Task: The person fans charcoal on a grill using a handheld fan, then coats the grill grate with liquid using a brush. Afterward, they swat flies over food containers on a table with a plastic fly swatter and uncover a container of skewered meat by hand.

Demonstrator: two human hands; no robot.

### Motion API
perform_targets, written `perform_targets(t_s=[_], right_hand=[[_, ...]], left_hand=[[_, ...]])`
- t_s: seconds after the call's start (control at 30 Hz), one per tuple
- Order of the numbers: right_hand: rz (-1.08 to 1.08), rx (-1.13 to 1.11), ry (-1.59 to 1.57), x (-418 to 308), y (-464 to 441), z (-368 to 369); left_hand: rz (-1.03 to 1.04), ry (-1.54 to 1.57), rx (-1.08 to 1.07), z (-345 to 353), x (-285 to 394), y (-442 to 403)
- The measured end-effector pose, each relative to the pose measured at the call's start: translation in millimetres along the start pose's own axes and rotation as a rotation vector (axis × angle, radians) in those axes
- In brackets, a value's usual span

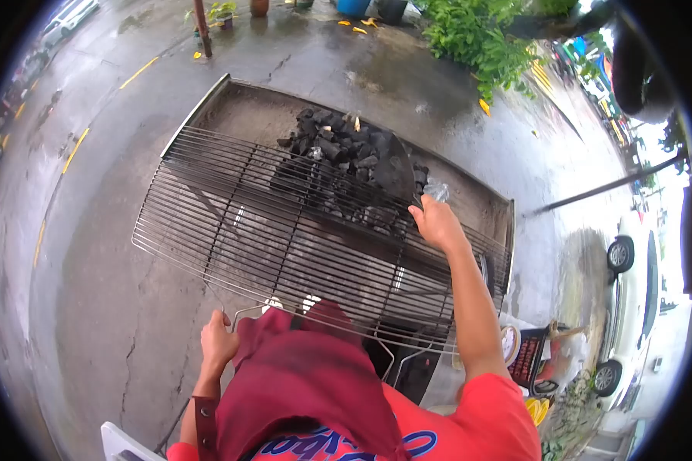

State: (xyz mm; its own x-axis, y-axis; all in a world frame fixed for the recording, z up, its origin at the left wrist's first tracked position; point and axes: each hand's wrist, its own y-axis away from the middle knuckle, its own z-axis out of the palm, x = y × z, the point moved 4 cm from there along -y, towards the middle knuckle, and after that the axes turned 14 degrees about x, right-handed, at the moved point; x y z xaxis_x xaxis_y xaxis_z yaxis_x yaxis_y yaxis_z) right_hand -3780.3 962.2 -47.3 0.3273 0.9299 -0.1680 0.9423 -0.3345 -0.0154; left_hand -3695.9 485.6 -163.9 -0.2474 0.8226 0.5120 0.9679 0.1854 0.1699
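A wire grill grate lies slanted across a long metal charcoal grill, its near side sticking out past the grill. Black charcoal is heaped in the grill's middle, partly beneath the grate. My right hand is closed around the end of a dark, flat, blade-like tool, which rests over the charcoal. At the lower left, my left hand is closed on a thin metal wire at the grate's near edge; the wire's far end is hard to make out.
Clear plastic lies at the grill's right part. A dark basket and yellow coils are at the lower right. Beyond are a leafy plant, a metal pole, pots and a parked white vehicle. The pavement looks wet.
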Motion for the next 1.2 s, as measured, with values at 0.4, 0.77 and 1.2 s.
perform_targets(t_s=[0.4, 0.77, 1.2], right_hand=[[0.249, 0.097, -0.421, 48, -8, -46], [0.291, 0.192, -0.534, 77, -18, -4], [0.083, -0.31, -0.454, 53, -102, -25]], left_hand=[[0.036, 0.033, 0.03, -11, 14, -4], [0.016, -0.003, 0.018, 4, 34, -30], [0.083, 0.046, 0.081, 12, 21, -14]])
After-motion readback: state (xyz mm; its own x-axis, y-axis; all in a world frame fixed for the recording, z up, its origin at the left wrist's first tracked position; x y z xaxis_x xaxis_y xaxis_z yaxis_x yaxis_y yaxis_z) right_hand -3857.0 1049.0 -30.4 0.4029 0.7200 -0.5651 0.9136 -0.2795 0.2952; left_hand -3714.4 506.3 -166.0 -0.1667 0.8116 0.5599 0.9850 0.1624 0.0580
